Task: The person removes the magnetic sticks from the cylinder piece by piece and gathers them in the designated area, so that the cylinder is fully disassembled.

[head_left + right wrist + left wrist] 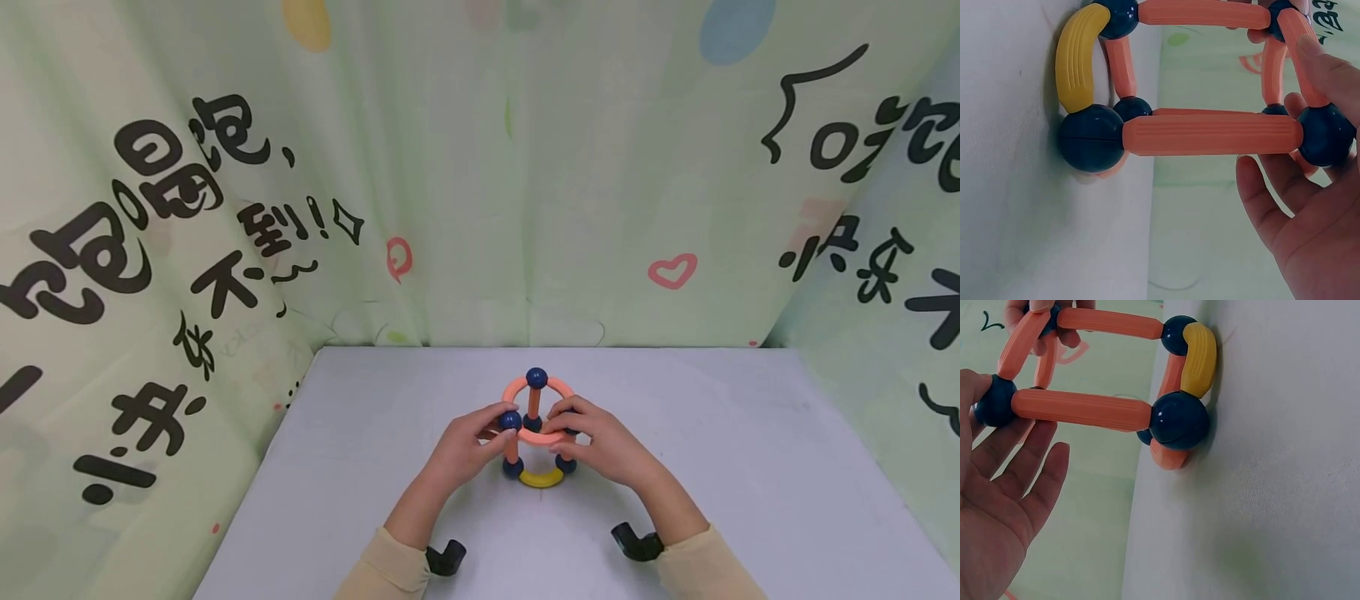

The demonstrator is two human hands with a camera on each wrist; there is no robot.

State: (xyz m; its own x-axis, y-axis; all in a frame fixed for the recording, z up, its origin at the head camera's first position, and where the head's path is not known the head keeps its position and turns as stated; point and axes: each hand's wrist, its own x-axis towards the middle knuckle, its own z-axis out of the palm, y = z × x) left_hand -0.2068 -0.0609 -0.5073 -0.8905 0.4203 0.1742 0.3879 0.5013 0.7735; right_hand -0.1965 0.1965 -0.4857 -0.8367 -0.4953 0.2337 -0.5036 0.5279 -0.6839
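Note:
A small frame of coral rods and dark blue balls, like a magnetic ball-and-stick building toy, stands upright on the table. Its upper ring has a curved coral rod at the front and a back ball. Below, a yellow curved rod joins the two front bottom balls. My left hand pinches the upper left blue ball between thumb and fingers. On the other side my right hand grips the upper right blue ball, its thumb on the curved rod. Straight coral rods run from upper to lower balls.
The white tabletop ends at a pale green curtain with black writing and coloured shapes, which also hangs along both sides. Black curved pieces sit at both wrists, by the beige sleeves.

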